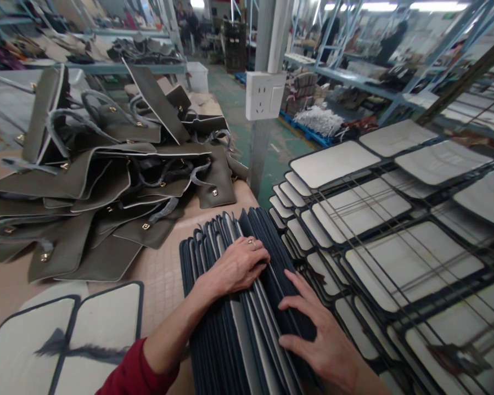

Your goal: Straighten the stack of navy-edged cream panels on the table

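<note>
A row of dark blue, pale-lined flat panels stands on edge, packed tightly together on the table. My left hand, with a ring and a red sleeve, lies across the top of the row. Its fingers are curled down over the panels' upper edges, gripping some of them; the fingertips are partly hidden. At the right side of the row, my right hand has its fingers spread, with the tips against the outer dark panels.
Olive bag pieces with wrapped handles are heaped on the left of the table. Pale, dark-edged panels lie at the lower left. A wire rack holds similar panels on the right. A post with a socket box rises beyond.
</note>
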`<state>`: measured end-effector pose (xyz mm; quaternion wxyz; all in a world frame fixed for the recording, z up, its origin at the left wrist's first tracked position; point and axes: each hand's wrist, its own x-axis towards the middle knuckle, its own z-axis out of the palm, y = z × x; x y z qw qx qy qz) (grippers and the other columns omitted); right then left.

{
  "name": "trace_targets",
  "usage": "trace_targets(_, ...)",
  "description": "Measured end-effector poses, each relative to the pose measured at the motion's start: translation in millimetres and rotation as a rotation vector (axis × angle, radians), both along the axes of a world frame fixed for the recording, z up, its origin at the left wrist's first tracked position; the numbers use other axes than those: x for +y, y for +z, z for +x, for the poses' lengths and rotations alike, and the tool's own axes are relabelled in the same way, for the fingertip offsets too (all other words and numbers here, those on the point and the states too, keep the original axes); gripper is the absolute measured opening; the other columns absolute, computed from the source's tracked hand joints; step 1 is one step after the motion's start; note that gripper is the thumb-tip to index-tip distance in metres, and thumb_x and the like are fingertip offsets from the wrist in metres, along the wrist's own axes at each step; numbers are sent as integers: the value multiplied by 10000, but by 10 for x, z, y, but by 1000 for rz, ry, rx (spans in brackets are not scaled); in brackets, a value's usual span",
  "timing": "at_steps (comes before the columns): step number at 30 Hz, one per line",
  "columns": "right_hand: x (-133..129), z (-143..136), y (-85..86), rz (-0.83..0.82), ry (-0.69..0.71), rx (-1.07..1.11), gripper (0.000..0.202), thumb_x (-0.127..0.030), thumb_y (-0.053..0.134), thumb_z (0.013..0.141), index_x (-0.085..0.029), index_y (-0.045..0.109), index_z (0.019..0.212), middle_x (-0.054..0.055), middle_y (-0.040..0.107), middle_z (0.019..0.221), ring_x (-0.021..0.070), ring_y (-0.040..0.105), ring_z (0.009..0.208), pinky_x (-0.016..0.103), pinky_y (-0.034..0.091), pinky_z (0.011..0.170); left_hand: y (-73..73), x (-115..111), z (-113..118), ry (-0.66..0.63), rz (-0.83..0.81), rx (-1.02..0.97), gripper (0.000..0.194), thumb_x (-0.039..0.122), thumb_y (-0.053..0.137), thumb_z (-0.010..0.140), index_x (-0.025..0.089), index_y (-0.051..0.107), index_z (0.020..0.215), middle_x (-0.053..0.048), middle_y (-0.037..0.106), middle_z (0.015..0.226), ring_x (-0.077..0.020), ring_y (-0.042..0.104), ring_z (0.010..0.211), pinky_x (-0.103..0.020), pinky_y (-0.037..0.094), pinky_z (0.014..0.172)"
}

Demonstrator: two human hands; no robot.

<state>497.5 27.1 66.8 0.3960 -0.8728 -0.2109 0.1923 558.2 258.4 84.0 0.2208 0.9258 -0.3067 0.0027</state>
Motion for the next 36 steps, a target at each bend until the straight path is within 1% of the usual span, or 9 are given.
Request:
trace_targets(5,7,-18,-11,-47,23,-23,296,-250,626,742,-269,579,1033,14,205,1554,238,74,1444,533,170,1147,-11,-2,8,-7,-1,-23,96,211,492,916,186,585,913,-28,607,914,-187,534,897,-335,376,844)
trace_targets(12,5,-51,-93,-19,45,-216,307,-154,450,787,-252,583,1045,30,226,1543,244,121,1437,586,217,1120,12,5,0,-13,-41,-1,101,252,557,873,182,591,937,-40,602,941,-208,529,940,-350,376,861)
trace_targets(16,3,-70,-77,1,59,-201,298,-159,402,830,-262,625,999,3,210,1549,243,79,1443,598,185,1123,39,17,-3,-48,-78,9,145,235,609,816,180,595,949,-47,604,969,-219,528,961,-366,368,896)
trace_targets(20,-7,-71,-69,-42,92,-177,276,-175,386,856,-250,635,948,4,226,1545,241,15,1447,585,168,1133,26,39,-2,-65,-95,9,145,279,625,830,187,603,940,-48,614,991,-222,531,976,-369,367,905)
trace_targets(25,0,-51,-46,-63,103,-191,250,-253,386,903,-246,630,958,17,237,1543,251,29,1446,568,169,1138,-15,54,3,-40,-102,-20,202,379,607,868,185,612,922,-45,619,963,-211,538,970,-366,370,929)
trace_targets(28,0,-46,5,-55,106,-156,251,-388,421,928,-259,630,981,22,253,1539,266,49,1445,570,162,1137,-26,48,14,-50,-96,-37,255,429,577,881,178,618,907,-46,625,952,-205,544,962,-365,371,936)
trace_targets(31,-5,-53,34,-62,103,-129,293,-504,521,878,-248,625,976,53,252,1541,297,43,1443,580,164,1132,-38,46,28,-59,-96,-47,307,471,566,873,171,621,905,-49,631,954,-206,550,949,-360,377,917)
trace_targets(33,-4,-59,29,-77,98,-139,295,-502,563,852,-234,620,961,77,258,1537,311,43,1441,590,167,1128,-49,51,34,-62,-100,-57,319,483,575,861,170,622,898,-49,631,958,-206,549,946,-353,380,903)
trace_targets(36,3,-62,12,-92,94,-166,250,-446,532,873,-226,614,958,93,276,1527,304,63,1441,600,168,1125,-67,68,33,-64,-109,-64,310,478,598,847,173,622,894,-49,629,963,-207,547,948,-347,380,892)
